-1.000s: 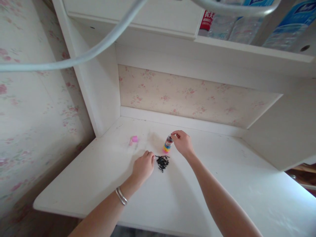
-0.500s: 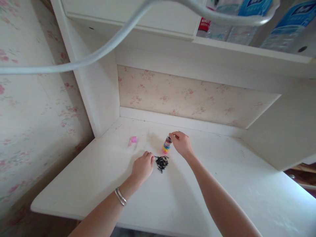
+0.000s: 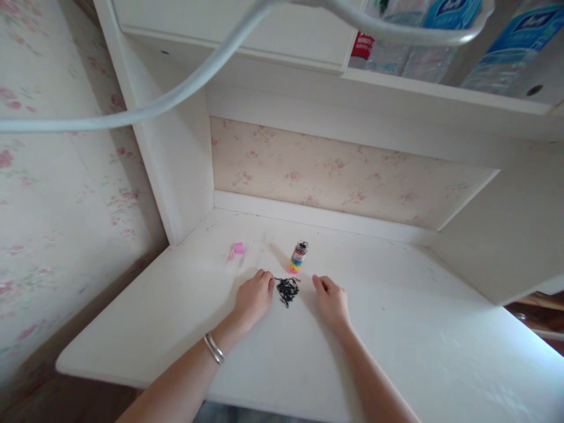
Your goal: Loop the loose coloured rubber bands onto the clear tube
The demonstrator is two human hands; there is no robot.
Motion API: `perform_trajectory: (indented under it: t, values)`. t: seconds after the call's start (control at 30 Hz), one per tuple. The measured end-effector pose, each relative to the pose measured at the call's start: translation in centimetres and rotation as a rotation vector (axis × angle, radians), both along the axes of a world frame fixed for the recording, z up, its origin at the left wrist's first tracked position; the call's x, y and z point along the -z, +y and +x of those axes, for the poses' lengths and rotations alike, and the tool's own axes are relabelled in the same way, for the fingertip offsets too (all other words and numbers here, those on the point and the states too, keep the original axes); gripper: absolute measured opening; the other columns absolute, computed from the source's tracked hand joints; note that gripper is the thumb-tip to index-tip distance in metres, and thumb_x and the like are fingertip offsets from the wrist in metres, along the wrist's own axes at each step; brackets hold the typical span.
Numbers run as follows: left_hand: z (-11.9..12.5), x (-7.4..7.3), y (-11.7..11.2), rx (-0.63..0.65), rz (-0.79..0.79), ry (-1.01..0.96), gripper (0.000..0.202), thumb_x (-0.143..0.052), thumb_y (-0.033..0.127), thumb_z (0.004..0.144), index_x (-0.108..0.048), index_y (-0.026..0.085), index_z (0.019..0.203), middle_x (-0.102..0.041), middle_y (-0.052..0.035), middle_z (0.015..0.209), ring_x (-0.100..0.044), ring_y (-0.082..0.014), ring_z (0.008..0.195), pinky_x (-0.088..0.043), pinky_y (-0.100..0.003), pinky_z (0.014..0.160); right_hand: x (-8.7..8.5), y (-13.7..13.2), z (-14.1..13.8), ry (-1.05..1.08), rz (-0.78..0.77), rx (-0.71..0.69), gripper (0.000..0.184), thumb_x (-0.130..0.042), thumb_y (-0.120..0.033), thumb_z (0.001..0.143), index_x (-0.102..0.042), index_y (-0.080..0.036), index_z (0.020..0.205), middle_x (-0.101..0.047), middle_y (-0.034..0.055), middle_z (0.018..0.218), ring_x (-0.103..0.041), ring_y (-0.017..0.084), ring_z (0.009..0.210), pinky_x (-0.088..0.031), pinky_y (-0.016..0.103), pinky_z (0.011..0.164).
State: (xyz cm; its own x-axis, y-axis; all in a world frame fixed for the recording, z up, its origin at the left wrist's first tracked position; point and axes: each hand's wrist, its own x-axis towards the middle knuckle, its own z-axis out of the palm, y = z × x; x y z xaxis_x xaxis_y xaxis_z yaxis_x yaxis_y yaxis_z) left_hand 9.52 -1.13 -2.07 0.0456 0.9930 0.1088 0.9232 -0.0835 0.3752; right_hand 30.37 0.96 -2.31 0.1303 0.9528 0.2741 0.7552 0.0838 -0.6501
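A small clear bottle (image 3: 298, 257) stands upright on the white desk, filled with coloured layers of what look like hair elastics, with black ones poking from its open mouth. In front of it lies a tangled pile of black hair elastics (image 3: 288, 291). My left hand (image 3: 255, 296) rests at the left of this pile with fingers curled; a thin black strand reaches its fingertips. To the right of the pile, my right hand (image 3: 331, 301) is closed, thumb against forefinger, and nothing shows in it. A pink cap (image 3: 238, 248) lies behind my left hand.
The white desk (image 3: 418, 346) runs under a shelf unit, with a panel at each side. Bottles with blue labels (image 3: 511, 47) stand on the upper right shelf. A thick pale cable or tube (image 3: 185, 88) crosses the view overhead.
My right hand has left the bottle's mouth and come down towards me, beside the black pile. Black elastics now show at the bottle's top. My left hand has stayed in place.
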Motion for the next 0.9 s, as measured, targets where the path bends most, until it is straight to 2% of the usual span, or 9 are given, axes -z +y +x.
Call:
perform_trajectory:
  t: [0.07, 0.13, 0.47, 0.9]
  values:
    - [0.07, 0.05, -0.04, -0.003, 0.006, -0.004, 0.029, -0.029, 0.034, 0.095, -0.055, 0.022, 0.098, -0.060, -0.0045, 0.101, -0.061, -0.0166, 0.090, -0.041, -0.027, 0.073, 1.10, -0.86, 0.25, -0.062, -0.034, -0.025, 0.048, -0.035, -0.056, 0.085, -0.061, -0.022, 0.065, -0.056, 0.0002, 0.055, -0.049, 0.014, 0.056, -0.031, 0.023, 0.054]
    - [0.13, 0.10, -0.04, -0.008, 0.029, -0.010, 0.029, -0.028, 0.034, 0.096, -0.054, 0.022, 0.099, -0.060, -0.0046, 0.102, -0.060, -0.0167, 0.091, -0.040, -0.027, 0.073, 1.51, -1.31, 0.32, -0.100, -0.035, -0.048, 0.047, -0.034, -0.054, 0.087, -0.061, -0.022, 0.065, -0.059, 0.0007, 0.057, -0.051, 0.014, 0.058, -0.031, 0.023, 0.055]
    - [0.44, -0.21, -0.10, -0.055, 0.020, 0.011, 0.031, -0.024, 0.035, 0.096, -0.052, 0.022, 0.097, -0.063, -0.0044, 0.099, -0.062, -0.0167, 0.088, -0.038, -0.026, 0.069, 1.21, -1.37, 0.51, -0.165, -0.107, -0.092, 0.039, -0.036, -0.047, 0.089, -0.065, -0.025, 0.075, -0.068, 0.0015, 0.074, -0.059, 0.014, 0.069, -0.033, 0.023, 0.060]
    - [0.40, 0.02, 0.05, -0.037, 0.025, 0.014, 0.032, -0.024, 0.036, 0.096, -0.053, 0.022, 0.095, -0.064, -0.0038, 0.097, -0.062, -0.0166, 0.086, -0.038, -0.026, 0.067, 1.35, -1.33, 0.57, -0.160, -0.098, -0.087, 0.037, -0.039, -0.044, 0.088, -0.066, -0.025, 0.073, -0.067, 0.0011, 0.072, -0.058, 0.014, 0.067, -0.033, 0.022, 0.059]
